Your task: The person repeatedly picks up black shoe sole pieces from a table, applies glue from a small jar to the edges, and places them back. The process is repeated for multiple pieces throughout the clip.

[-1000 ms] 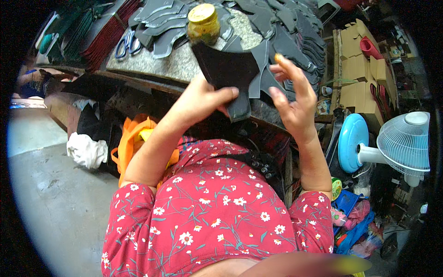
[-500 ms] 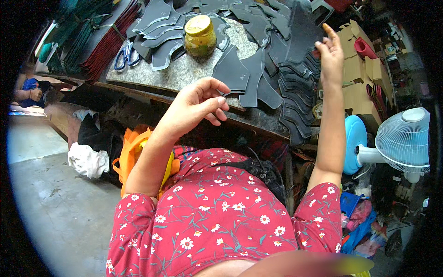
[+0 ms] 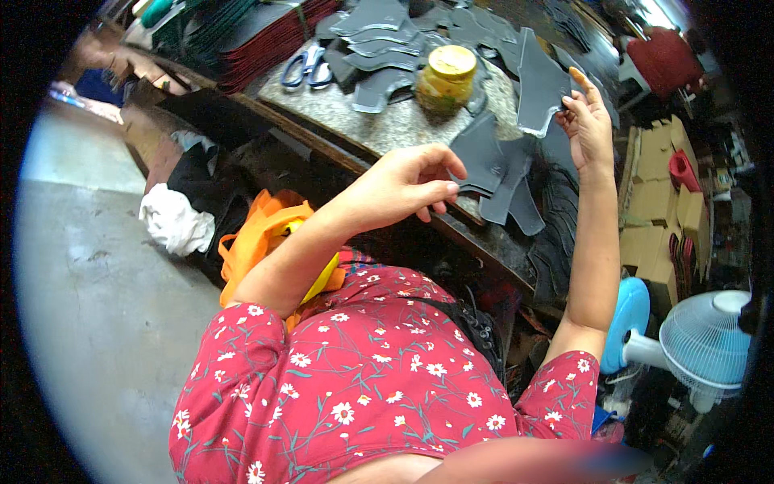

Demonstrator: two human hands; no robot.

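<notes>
Head view, right hand (image 3: 587,121): raised over the desk (image 3: 403,129); fingertips pinch the lower edge of a dark grey cut piece (image 3: 538,85), index finger pointing up beside it
Head view, left hand (image 3: 403,185): fingers curled, tips pinched on the edge of a second dark cut piece (image 3: 482,157) just to its right
Jar (image 3: 446,77): yellow-lidded; on the desk between the hands, beyond the left one
Scissors (image 3: 306,66): blue-handled; well beyond the left hand
Fan (image 3: 700,343): white and blue; low, beside the right elbow
</notes>
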